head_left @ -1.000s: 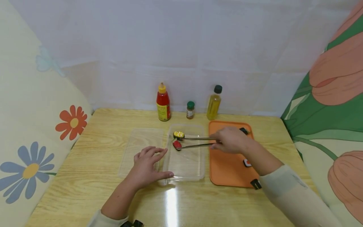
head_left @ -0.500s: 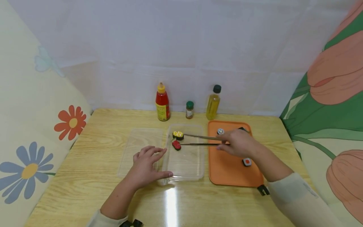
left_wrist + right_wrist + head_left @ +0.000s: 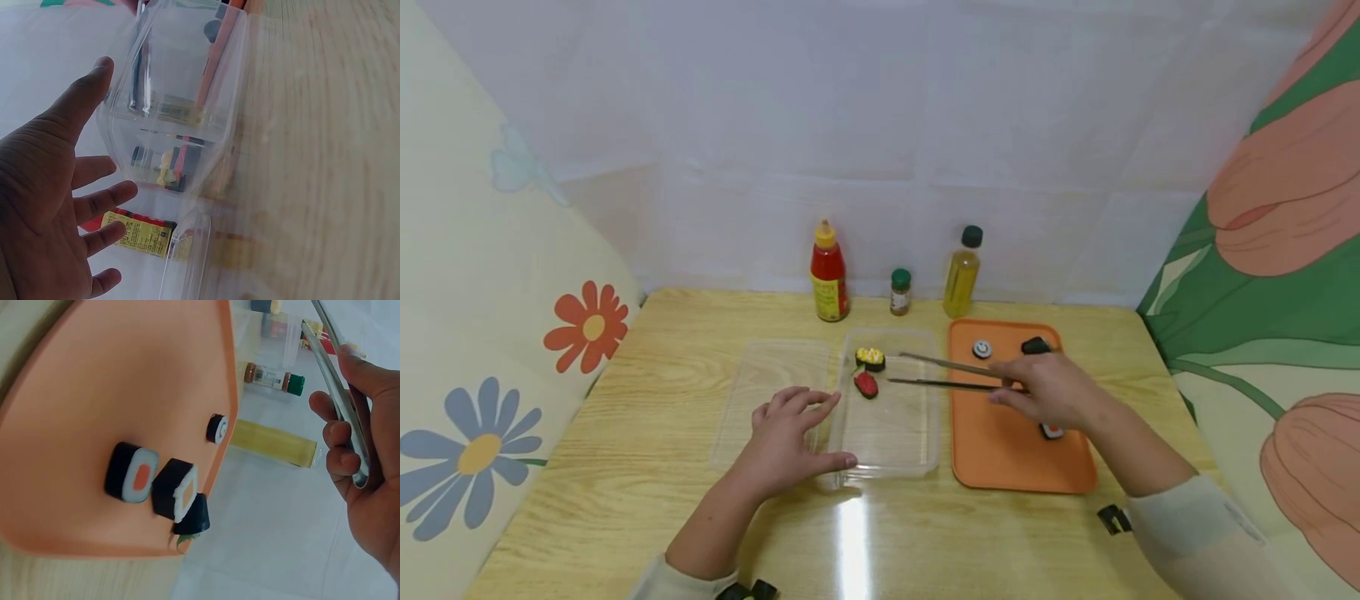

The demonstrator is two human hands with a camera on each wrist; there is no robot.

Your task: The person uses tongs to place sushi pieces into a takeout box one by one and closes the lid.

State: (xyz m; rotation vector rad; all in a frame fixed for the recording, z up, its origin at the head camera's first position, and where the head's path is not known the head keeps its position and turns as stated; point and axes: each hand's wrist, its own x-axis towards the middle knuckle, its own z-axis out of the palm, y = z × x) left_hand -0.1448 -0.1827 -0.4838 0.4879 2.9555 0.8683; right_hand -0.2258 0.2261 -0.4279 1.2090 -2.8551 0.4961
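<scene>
My right hand (image 3: pixel 1048 387) grips metal tongs (image 3: pixel 955 366), their tips parted with nothing between them, over the right side of a clear plastic container (image 3: pixel 891 442). Inside that container lie a yellow-topped sushi piece (image 3: pixel 870 359) and a red-topped one (image 3: pixel 866 383), side by side. My left hand (image 3: pixel 797 442) is spread at the container's left edge, its thumb near the front corner; whether it touches is hard to tell. On the orange tray (image 3: pixel 1000 454) sit a small round roll (image 3: pixel 982 349), a red-centred roll (image 3: pixel 134 472), an orange-centred square roll (image 3: pixel 175 489) and a dark piece (image 3: pixel 194 515).
A clear flat lid (image 3: pixel 767 367) lies left of the container, partly behind my left hand. Along the back stand a red sauce bottle (image 3: pixel 829 283), a green-capped jar (image 3: pixel 900 293) and an oil bottle (image 3: pixel 962 283). A white cloth (image 3: pixel 880 150) hangs behind them.
The tongs have drawn back rightward from the red-topped piece, their tips parting from it. My right hand has shifted right, uncovering the small round roll. The left hand stays put.
</scene>
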